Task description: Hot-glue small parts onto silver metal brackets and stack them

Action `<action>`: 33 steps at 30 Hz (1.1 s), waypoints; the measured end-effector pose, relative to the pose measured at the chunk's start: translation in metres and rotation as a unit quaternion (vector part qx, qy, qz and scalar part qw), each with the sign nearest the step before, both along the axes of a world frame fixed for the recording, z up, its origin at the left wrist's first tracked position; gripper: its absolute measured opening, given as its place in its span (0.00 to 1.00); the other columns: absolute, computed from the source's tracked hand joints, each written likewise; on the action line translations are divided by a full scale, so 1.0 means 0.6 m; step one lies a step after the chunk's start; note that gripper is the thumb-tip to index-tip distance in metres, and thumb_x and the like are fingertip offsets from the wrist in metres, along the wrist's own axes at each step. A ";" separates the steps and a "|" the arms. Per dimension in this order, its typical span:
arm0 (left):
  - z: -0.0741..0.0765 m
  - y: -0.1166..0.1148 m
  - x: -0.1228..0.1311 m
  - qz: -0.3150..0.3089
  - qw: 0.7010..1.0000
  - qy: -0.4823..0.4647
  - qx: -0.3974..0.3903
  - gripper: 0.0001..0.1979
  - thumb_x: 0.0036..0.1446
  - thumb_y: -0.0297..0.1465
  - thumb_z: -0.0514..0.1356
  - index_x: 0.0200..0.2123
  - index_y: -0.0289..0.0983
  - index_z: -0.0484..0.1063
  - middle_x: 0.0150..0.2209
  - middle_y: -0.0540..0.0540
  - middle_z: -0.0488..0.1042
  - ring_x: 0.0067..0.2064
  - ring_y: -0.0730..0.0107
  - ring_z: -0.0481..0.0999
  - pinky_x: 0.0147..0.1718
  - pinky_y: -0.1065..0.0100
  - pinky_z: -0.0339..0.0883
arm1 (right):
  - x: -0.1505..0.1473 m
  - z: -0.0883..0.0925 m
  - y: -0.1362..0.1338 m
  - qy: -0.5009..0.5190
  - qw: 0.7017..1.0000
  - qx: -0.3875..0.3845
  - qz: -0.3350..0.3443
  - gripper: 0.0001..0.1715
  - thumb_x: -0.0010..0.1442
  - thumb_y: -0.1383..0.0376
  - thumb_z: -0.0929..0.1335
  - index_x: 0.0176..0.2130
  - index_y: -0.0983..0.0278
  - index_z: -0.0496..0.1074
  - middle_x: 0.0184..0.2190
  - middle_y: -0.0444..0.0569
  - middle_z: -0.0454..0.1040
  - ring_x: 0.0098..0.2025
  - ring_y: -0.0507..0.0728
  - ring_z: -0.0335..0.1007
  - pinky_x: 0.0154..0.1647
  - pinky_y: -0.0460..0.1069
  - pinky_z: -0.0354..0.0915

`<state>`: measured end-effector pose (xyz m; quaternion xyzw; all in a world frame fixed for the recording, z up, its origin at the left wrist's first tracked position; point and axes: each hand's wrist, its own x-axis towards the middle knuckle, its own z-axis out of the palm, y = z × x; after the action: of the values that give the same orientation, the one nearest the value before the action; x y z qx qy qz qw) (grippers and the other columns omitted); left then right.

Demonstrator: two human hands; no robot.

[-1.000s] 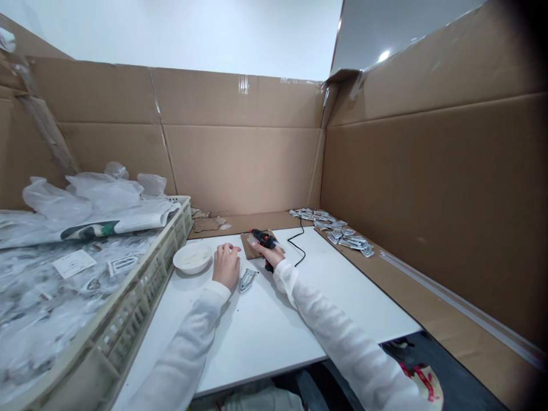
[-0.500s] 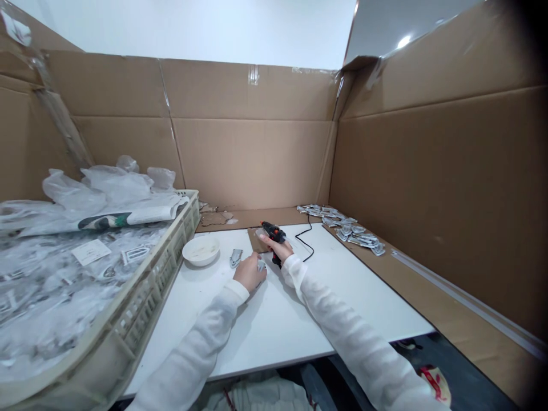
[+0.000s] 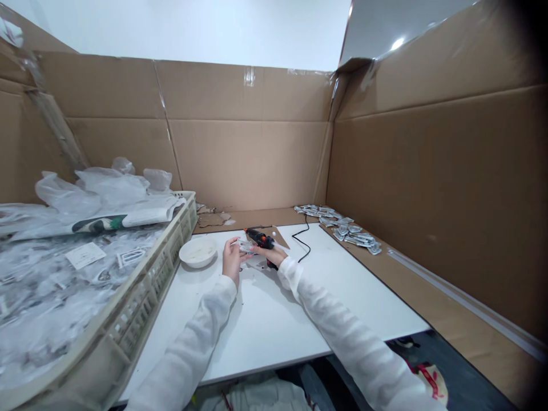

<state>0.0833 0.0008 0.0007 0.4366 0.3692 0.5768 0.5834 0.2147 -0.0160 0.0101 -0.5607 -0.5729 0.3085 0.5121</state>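
While your right hand grips the black glue gun by its handle, its orange-tipped nozzle points left toward a small silvery metal piece that your left hand pinches between the fingertips and holds raised just above the white table. Gun tip and piece sit very close together; whether they touch cannot be told at this size. Both hands are closed on what they hold, and both meet over the far middle of the table.

Behind the gun lies a brown cardboard scrap, flat on the table, and the gun's black cord trails from it toward the back wall. Just left of your left hand stands a shallow white bowl, apart from the hand and close to the crate. A large beige plastic crate fills the left side, its rim next to the table edge, and holds clear plastic bags with small parts in them. On the far right, on the brown cardboard floor beside the table, a loose row of similar metal pieces lies well apart from both hands. Tall cardboard walls enclose the bench on three sides.
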 end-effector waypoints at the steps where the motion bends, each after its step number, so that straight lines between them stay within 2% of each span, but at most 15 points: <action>1: 0.002 0.000 -0.001 -0.006 1.000 0.001 -0.004 0.10 0.55 0.28 0.48 0.41 0.36 0.60 0.31 0.48 0.69 0.26 0.76 0.72 0.30 0.67 0.71 | 0.000 -0.002 0.002 -0.015 1.000 0.007 -0.002 0.18 0.37 0.53 0.72 0.25 0.64 0.71 0.24 0.45 0.70 0.28 0.55 0.65 0.29 0.48 0.60; 5: 0.004 -0.002 -0.001 -0.032 0.999 0.036 0.007 0.12 0.55 0.28 0.46 0.43 0.36 0.60 0.31 0.47 0.70 0.28 0.74 0.73 0.31 0.66 0.71 | 0.001 -0.014 0.012 -0.058 0.997 0.043 -0.035 0.16 0.38 0.56 0.72 0.24 0.65 0.69 0.25 0.46 0.68 0.29 0.55 0.64 0.30 0.48 0.59; 10: 0.000 -0.001 0.002 -0.026 0.994 0.101 0.042 0.14 0.55 0.31 0.45 0.45 0.36 0.60 0.34 0.46 0.70 0.30 0.73 0.73 0.31 0.66 0.71 | 0.005 -0.016 0.017 -0.076 0.996 0.042 -0.021 0.16 0.39 0.55 0.72 0.23 0.65 0.69 0.24 0.45 0.67 0.28 0.54 0.63 0.29 0.48 0.58; 16: -0.008 0.003 0.003 -0.023 0.990 0.101 0.095 0.17 0.48 0.34 0.57 0.42 0.35 0.62 0.36 0.45 0.67 0.30 0.74 0.72 0.29 0.68 0.71 | 0.008 -0.023 0.021 -0.085 0.995 0.060 -0.009 0.16 0.39 0.56 0.71 0.22 0.65 0.67 0.23 0.45 0.66 0.28 0.54 0.61 0.31 0.48 0.58; 20: -0.012 0.001 0.004 -0.021 0.988 0.088 0.125 0.16 0.47 0.33 0.58 0.40 0.34 0.62 0.35 0.45 0.67 0.30 0.72 0.71 0.26 0.68 0.71 | 0.007 -0.030 0.026 -0.038 0.996 0.083 -0.027 0.20 0.35 0.54 0.72 0.24 0.64 0.64 0.23 0.44 0.65 0.26 0.53 0.60 0.30 0.48 0.58; 25: -0.007 0.005 0.004 -0.014 0.988 0.092 0.119 0.15 0.49 0.31 0.57 0.42 0.34 0.62 0.39 0.43 0.68 0.34 0.71 0.73 0.29 0.69 0.71 | 0.003 -0.020 0.021 0.037 0.998 0.047 0.019 0.22 0.38 0.52 0.70 0.26 0.64 0.63 0.21 0.42 0.64 0.23 0.51 0.58 0.26 0.47 0.58; 27: 0.001 0.013 -0.004 -0.031 0.988 0.110 0.107 0.15 0.52 0.32 0.55 0.44 0.34 0.62 0.40 0.42 0.69 0.33 0.71 0.73 0.29 0.69 0.71 | 0.001 -0.014 0.017 0.039 0.998 0.054 0.001 0.21 0.38 0.52 0.71 0.25 0.64 0.63 0.21 0.43 0.64 0.24 0.51 0.59 0.26 0.47 0.59; 29: 0.011 0.021 -0.017 -0.019 0.982 0.161 0.097 0.15 0.57 0.33 0.49 0.46 0.34 0.61 0.40 0.41 0.71 0.33 0.71 0.73 0.30 0.68 0.70 | 0.002 -0.011 0.015 0.045 0.996 0.066 -0.037 0.20 0.38 0.53 0.71 0.26 0.64 0.64 0.22 0.44 0.65 0.25 0.52 0.60 0.27 0.47 0.59; 31: 0.021 0.025 -0.034 0.040 0.950 0.288 0.115 0.16 0.59 0.33 0.45 0.47 0.34 0.62 0.40 0.40 0.72 0.36 0.68 0.74 0.33 0.66 0.69 | 0.004 -0.012 0.015 0.062 0.993 0.060 -0.078 0.19 0.40 0.54 0.70 0.27 0.64 0.65 0.21 0.44 0.66 0.25 0.53 0.61 0.26 0.47 0.59; 32: 0.024 0.025 -0.042 0.074 0.914 0.376 0.135 0.16 0.59 0.32 0.44 0.47 0.34 0.63 0.41 0.39 0.72 0.38 0.65 0.73 0.37 0.65 0.67 | 0.006 -0.014 0.016 0.073 0.992 0.050 -0.094 0.19 0.40 0.54 0.70 0.28 0.64 0.65 0.21 0.44 0.65 0.25 0.53 0.62 0.25 0.47 0.59; 33: 0.025 0.022 -0.048 0.097 0.863 0.471 0.156 0.16 0.59 0.31 0.45 0.46 0.33 0.64 0.42 0.38 0.72 0.41 0.63 0.72 0.40 0.63 0.65 | 0.007 -0.016 0.018 0.085 0.990 0.042 -0.105 0.19 0.41 0.54 0.69 0.28 0.64 0.66 0.20 0.44 0.65 0.25 0.53 0.62 0.24 0.47 0.59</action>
<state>0.0547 0.0143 0.0158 0.7035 0.5455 0.4067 0.2052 0.2191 -0.0052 0.0004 -0.5678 -0.4778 0.2749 0.6113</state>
